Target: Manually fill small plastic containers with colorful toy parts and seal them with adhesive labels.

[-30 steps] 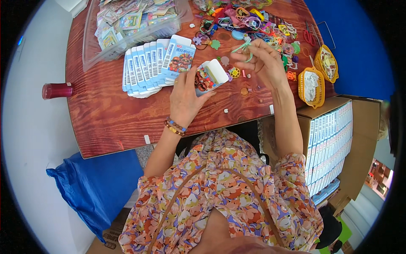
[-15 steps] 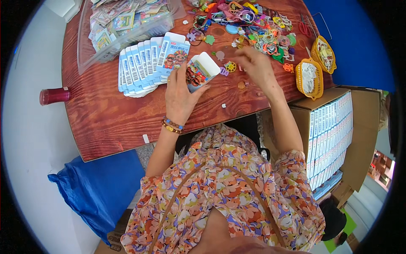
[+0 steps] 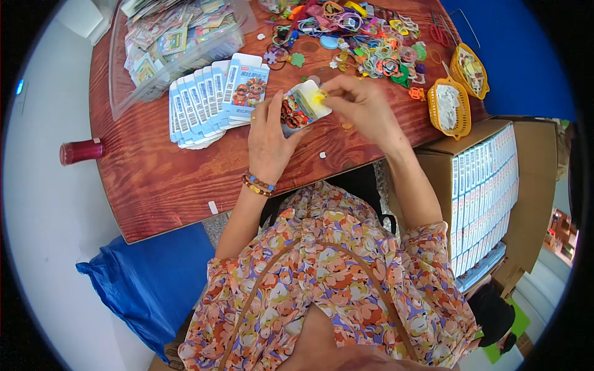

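Note:
My left hand is closed around a small open card box with colourful cartoon figures on its front. The box is tilted, its open end and white flap toward my right hand. At that opening, my right hand pinches a small yellow plastic trinket, blurred by motion. Whether the trinket is partly inside the box cannot be made out. Left of my left hand, a fanned row of blue and white flat boxes lies on the table, a picture-fronted box at its right end.
A clear plastic bin of packets stands at the back left. Colourful hair ties and trinkets are heaped at the back. Two yellow baskets, red-handled scissors and a carton of packed boxes are on the right. A red jar is left.
My right hand has moved left from over the table to the box opening, now with a yellow trinket in its fingers. My left hand still holds the box.

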`<state>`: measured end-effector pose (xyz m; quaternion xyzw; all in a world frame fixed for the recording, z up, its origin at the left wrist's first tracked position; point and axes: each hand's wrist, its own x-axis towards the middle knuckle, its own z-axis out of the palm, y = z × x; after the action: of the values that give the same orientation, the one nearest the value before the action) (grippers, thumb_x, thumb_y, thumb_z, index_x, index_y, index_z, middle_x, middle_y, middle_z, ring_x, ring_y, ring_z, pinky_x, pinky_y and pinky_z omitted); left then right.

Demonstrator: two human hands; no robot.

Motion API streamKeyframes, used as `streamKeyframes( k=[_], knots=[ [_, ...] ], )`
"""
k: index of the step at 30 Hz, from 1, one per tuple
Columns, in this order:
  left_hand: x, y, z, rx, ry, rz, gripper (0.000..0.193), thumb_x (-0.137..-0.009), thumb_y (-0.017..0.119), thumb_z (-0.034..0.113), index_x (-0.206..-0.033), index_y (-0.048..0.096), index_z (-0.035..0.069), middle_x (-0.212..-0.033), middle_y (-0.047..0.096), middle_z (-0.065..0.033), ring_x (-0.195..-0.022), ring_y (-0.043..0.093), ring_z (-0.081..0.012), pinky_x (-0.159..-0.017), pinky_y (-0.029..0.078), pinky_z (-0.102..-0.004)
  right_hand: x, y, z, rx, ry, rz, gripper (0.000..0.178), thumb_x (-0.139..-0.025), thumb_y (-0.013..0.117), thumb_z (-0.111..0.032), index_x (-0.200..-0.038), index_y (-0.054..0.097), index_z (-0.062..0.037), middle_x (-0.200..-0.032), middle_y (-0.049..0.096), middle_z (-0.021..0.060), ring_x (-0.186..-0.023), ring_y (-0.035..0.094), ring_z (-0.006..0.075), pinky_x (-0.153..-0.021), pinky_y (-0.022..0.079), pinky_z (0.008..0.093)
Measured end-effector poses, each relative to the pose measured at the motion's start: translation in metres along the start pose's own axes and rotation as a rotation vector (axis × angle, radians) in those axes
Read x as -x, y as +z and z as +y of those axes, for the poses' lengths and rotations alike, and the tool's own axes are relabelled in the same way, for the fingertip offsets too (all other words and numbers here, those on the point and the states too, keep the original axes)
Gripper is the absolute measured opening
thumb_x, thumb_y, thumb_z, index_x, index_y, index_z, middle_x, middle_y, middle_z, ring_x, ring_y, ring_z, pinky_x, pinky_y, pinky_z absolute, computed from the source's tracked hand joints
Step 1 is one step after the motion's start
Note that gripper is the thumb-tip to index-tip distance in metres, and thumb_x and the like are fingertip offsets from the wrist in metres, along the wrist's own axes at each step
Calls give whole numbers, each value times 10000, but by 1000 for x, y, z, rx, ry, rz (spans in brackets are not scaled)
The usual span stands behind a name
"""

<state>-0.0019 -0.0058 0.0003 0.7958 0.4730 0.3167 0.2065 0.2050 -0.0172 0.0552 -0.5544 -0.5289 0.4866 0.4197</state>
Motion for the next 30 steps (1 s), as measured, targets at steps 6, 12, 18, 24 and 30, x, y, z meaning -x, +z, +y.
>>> streamKeyframes(
  k=[6, 12, 18, 24, 30],
  knots=[
    [-6, 5, 2, 28, 2, -42, 826, -691, 867, 186, -1386, 452, 19, -1202, 553, -196, -1115, 537, -385, -953, 468, -449, 14, -19, -30, 415, -11, 122, 271, -926, 657, -120, -1176, 668, -16, -820, 708, 60, -685, 638, 82, -587, 488, 241],
    [-3, 5, 4, 179, -56, -14, 802, -693, 886, 194, -1353, 481, -15, -1193, 568, -192, -1091, 569, -359, -924, 470, -435, 18, -145, 2, 753, -92, 435, 200, -919, 650, -154, -1030, 689, 8, -802, 691, 91, -645, 651, 139, -635, 514, 297],
    [-2, 16, 15, 229, -16, -113, 819, -701, 882, 211, -1378, 473, 2, -1167, 566, -180, -1087, 571, -346, -909, 473, -432, 40, -252, 55, 934, 624, 241, 235, -838, 680, -227, -902, 664, -2, -779, 685, 98, -662, 681, 176, -608, 498, 304],
    [-4, 19, 20, 207, 10, -146, 834, -699, 884, 231, -1390, 467, 21, -1172, 566, -180, -1094, 567, -350, -910, 474, -438, 43, -256, 82, 948, 582, 232, 164, -798, 701, -149, -774, 602, -21, -688, 627, 71, -592, 640, 149, -545, 474, 297],
    [-8, 18, 22, 163, 52, -150, 833, -698, 884, 212, -1389, 465, 13, -1183, 567, -182, -1084, 572, -349, -909, 479, -435, 59, -271, 79, 601, 515, 291, 128, -806, 688, -85, -788, 596, 2, -693, 609, 46, -567, 625, 124, -529, 485, 262]
  ],
)
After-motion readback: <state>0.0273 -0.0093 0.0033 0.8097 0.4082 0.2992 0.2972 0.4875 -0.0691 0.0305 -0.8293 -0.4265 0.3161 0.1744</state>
